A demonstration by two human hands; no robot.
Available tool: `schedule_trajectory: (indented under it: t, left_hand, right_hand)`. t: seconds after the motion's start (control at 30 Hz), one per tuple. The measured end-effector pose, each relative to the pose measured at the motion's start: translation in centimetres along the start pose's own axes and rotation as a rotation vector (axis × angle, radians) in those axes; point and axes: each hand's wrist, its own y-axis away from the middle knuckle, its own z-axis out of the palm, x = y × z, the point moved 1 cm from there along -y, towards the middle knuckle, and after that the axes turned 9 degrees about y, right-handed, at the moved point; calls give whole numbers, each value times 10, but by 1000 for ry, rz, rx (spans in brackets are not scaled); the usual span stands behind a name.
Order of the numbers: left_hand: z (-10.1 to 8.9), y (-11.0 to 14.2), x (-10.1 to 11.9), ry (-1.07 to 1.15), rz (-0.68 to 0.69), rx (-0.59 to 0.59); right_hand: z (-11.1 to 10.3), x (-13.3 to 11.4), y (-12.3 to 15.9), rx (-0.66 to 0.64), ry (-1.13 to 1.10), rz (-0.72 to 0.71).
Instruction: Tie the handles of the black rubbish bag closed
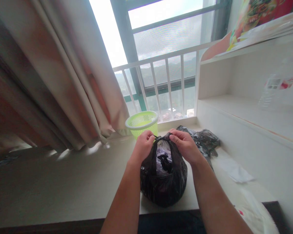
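A full black plastic garbage bag [164,191] stands on the pale ledge in front of me. Its top is drawn together, and through a gap crumpled whitish-purple waste [164,152] and a dark scrap show inside. My left hand [145,143] pinches the bag's upper edge on the left, fingers closed. My right hand [184,143] grips the twisted edge on the right between thumb and fingers. Just behind my left hand is a light green perforated basket [141,122].
More black plastic bags [203,139] lie crumpled to the right, with white paper [239,172] nearer me. A white shelf [234,104] holding a clear plastic bottle [271,87] borders the right side. Curtains [70,71] hang left; a white railing [168,78] fronts the window.
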Motion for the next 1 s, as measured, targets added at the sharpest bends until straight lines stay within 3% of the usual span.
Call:
schedule_trajectory:
  t: [0.2,0.5,1.0]
  left_hand:
    - [-1,1,1,7,-13,1]
    - [-1,1,0,16,-20,-1]
    - [-2,2,0,13,-10,6]
  right_hand:
    - [-2,2,-1,114,42,72]
    - [-7,-1,-2,22,98,-43]
    - [-5,6,1,96,150,73]
